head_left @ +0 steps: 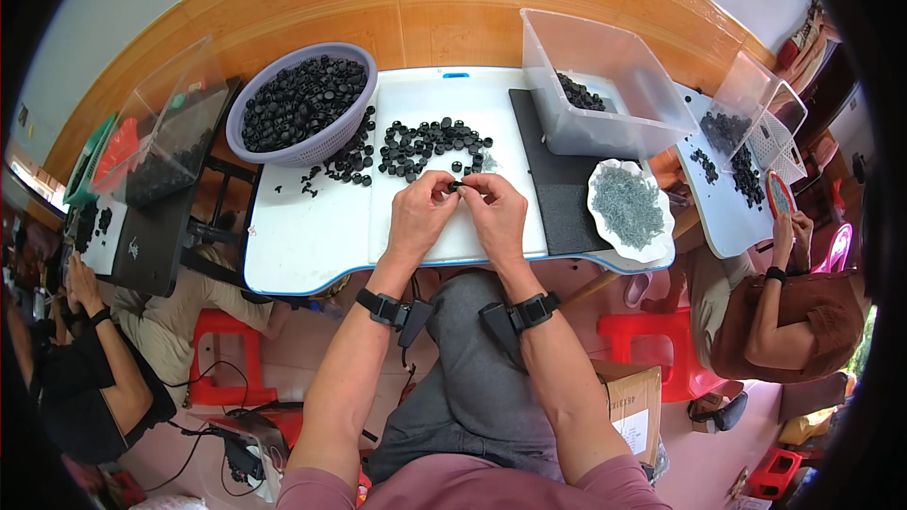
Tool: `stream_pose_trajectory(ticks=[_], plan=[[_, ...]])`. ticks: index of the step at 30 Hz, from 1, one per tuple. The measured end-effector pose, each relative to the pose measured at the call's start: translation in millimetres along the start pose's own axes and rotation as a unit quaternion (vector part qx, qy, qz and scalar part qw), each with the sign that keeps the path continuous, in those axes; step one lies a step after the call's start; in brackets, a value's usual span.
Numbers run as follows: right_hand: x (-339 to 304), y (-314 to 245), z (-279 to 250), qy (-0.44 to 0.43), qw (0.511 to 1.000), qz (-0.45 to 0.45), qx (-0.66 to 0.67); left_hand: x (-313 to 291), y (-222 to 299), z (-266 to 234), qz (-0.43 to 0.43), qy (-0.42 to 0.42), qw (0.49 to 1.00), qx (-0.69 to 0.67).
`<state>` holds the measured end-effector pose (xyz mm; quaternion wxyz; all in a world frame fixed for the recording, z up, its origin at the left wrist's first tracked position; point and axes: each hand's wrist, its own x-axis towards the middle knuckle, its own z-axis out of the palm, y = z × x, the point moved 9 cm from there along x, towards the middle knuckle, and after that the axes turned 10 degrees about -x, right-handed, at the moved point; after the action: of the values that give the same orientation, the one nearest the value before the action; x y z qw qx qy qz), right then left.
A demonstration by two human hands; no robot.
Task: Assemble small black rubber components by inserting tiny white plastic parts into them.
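Note:
My left hand [420, 214] and my right hand [497, 212] meet over the near part of the white tabletop, fingers closed. A small black cap [454, 186] shows between the fingertips, pinched by my left thumb and forefinger. The right fingertips press together against its edge; any small piece inside that pinch is hidden. Just beyond my fingers lies a loose spread of black caps [430, 140]. A few clear small pieces [488, 161] lie at the right side of that spread.
A purple basket [362, 123] heaped with black caps stands at the left. To the right are a dark mat [567, 227], a clear plastic bin [605, 132] and a white scalloped dish [661, 241] of clear small pieces. People sit at side tables, one left [104, 368], one right [789, 331].

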<state>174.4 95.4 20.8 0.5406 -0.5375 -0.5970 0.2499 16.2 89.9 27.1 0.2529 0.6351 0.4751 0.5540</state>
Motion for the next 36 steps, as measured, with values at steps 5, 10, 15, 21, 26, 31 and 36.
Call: stream_pose_trajectory(ticks=[5,10,15,21,26,31,36], plan=[[0,9,1,0.006,1.000,0.014,0.022,0,5,2,-0.002,-0.015,1.000,-0.005],[-1,9,3,-0.002,0.999,0.026,0.043,1,-3,2,-0.048,-0.039,0.998,-0.033],[-2,14,4,-0.012,0.997,0.037,0.069,2,-9,2,-0.077,-0.046,0.994,-0.056],[-2,9,3,-0.031,0.998,0.036,0.040,2,-8,0,-0.063,-0.050,0.996,-0.043],[-2,12,2,-0.017,0.998,0.042,0.047,2,-14,4,-0.081,-0.066,0.993,-0.060],[-3,11,-1,0.000,0.998,0.040,0.055,1,-13,2,-0.108,-0.056,0.989,-0.086],[-3,14,-3,0.006,0.996,0.046,0.074,0,-11,3,-0.104,-0.051,0.990,-0.085]])
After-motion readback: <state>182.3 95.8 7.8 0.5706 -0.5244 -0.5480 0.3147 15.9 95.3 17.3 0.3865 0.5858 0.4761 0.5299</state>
